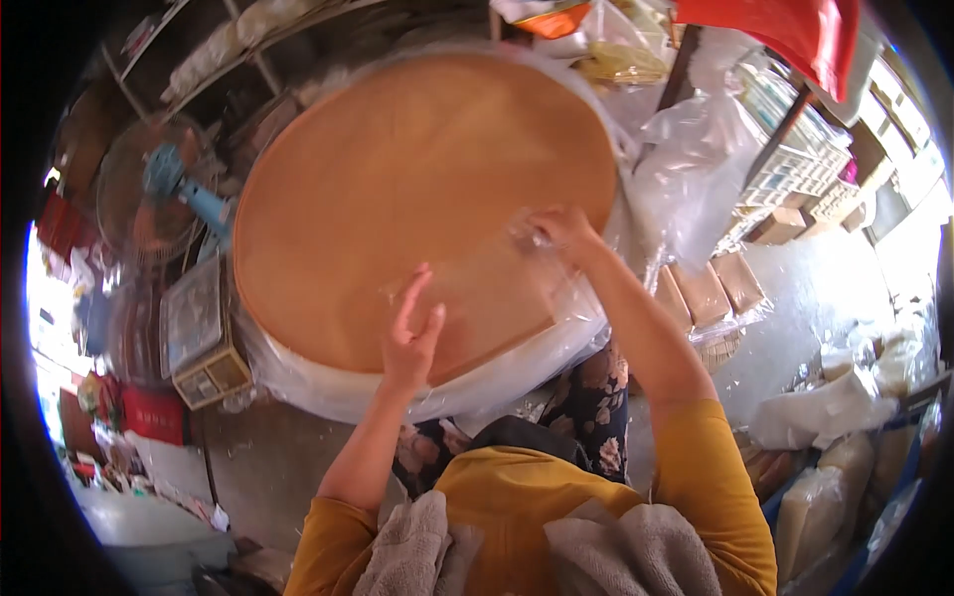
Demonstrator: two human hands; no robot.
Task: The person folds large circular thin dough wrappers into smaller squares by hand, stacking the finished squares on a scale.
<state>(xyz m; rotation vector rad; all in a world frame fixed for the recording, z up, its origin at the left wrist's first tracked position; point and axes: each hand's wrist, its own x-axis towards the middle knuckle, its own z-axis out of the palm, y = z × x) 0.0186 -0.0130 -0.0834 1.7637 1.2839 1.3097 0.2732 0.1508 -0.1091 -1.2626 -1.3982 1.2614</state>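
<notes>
A large round orange-brown board (417, 159) fills the middle, with clear plastic sheeting (328, 392) around its rim. My right hand (561, 228) is over the board's right part, fingers closed on a thin clear plastic film (556, 298) that trails toward the front right edge. My left hand (412, 333) hovers over the lower middle of the board, fingers stretched and apart, palm turned sideways; a faint sheen of film lies near its fingertips, too indistinct to tell whether it touches.
At left stand a fan (144, 223) with a blue body and a framed box (204, 328). Back right has plastic bags (696, 169), a red object (795, 30) and white crates (785, 179). Wrapped brown blocks (701, 293) sit right, sacks (825, 407) lower right, shelving (229, 60) behind.
</notes>
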